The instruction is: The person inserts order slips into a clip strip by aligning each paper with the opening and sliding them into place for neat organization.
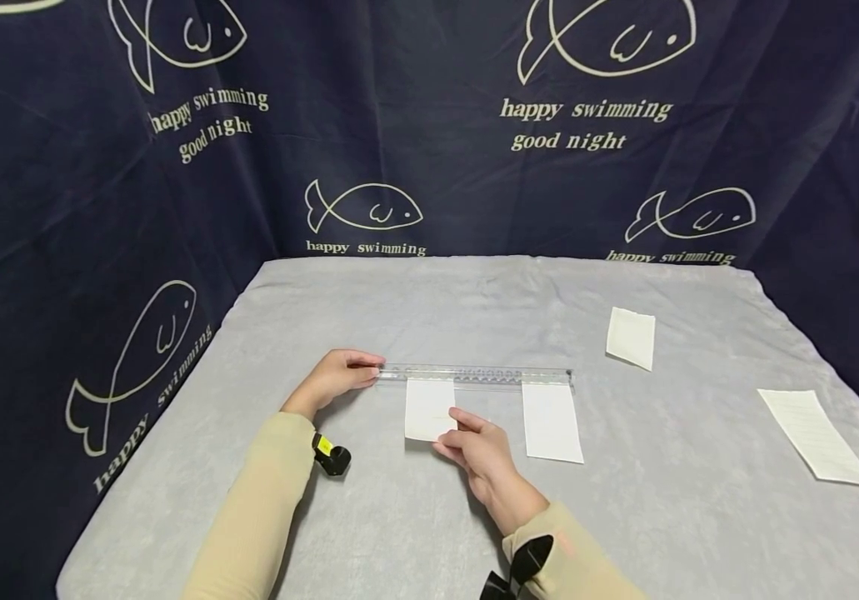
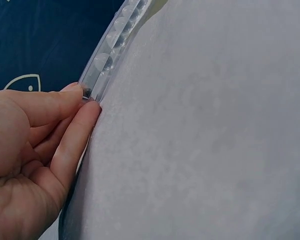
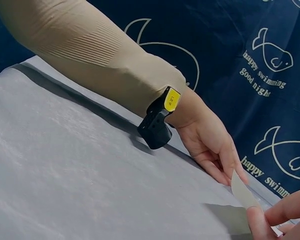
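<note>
Paper slip (image 1: pixel 429 408) pinched in right hand (image 1: pixel 477 450) grip, left hand (image 1: pixel 335 377) holding ruler (image 1: pixel 474 375) end

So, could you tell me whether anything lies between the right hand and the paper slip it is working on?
Nothing visible does: the right hand already pinches the paper slip, whose top edge sits at the clear ruler.

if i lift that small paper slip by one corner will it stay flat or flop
The paper slip would probably flop: in the right wrist view its edge already curls up where the right hand pinches it. It looks thin, so likely very light and easily blown or slid on the grey cloth. The clear ruler beside it seems far stiffer.
</note>
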`<state>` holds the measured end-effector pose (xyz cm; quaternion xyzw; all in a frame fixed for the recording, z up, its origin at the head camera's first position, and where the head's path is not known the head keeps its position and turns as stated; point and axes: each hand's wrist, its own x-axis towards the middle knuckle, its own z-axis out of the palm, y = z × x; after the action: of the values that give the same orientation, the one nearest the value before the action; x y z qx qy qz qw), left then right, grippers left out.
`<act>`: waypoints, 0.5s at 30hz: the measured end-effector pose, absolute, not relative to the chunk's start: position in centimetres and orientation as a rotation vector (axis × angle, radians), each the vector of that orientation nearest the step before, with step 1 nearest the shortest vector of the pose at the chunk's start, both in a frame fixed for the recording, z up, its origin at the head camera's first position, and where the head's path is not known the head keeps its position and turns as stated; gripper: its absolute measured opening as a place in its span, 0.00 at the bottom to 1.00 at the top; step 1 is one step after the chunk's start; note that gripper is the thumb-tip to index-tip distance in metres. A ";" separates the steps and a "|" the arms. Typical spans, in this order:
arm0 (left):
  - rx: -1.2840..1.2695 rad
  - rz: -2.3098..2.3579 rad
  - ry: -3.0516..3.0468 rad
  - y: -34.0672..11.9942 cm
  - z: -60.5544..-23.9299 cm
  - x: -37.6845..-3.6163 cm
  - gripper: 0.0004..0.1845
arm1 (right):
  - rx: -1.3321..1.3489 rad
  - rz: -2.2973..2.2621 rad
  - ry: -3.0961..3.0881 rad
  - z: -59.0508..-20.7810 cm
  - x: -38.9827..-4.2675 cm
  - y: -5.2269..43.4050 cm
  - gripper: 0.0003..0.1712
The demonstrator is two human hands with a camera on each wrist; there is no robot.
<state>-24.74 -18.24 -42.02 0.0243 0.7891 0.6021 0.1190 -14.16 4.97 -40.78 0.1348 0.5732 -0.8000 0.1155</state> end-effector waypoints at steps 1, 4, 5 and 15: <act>0.065 1.757 2.310 -18.2 -42.0 -24.7 0.15 | 0.395 -2.342 1.682 -40.8 -14.2 5.0 0.31; 0.060 1.753 2.315 -18.2 -41.9 -24.7 0.15 | 0.394 -2.338 1.686 -40.8 -14.1 5.0 0.31; 0.056 1.752 2.316 -18.2 -41.9 -24.7 0.15 | 0.392 -2.337 1.688 -40.8 -14.2 5.0 0.31; 0.037 1.757 2.311 -18.1 -41.7 -24.5 0.15 | 0.374 -2.326 1.644 -40.8 -14.4 4.8 0.29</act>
<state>-24.53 -18.09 -41.74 0.0126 0.7903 0.6009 0.1190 -14.39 4.82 -40.84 0.1292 0.5671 -0.8023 0.1342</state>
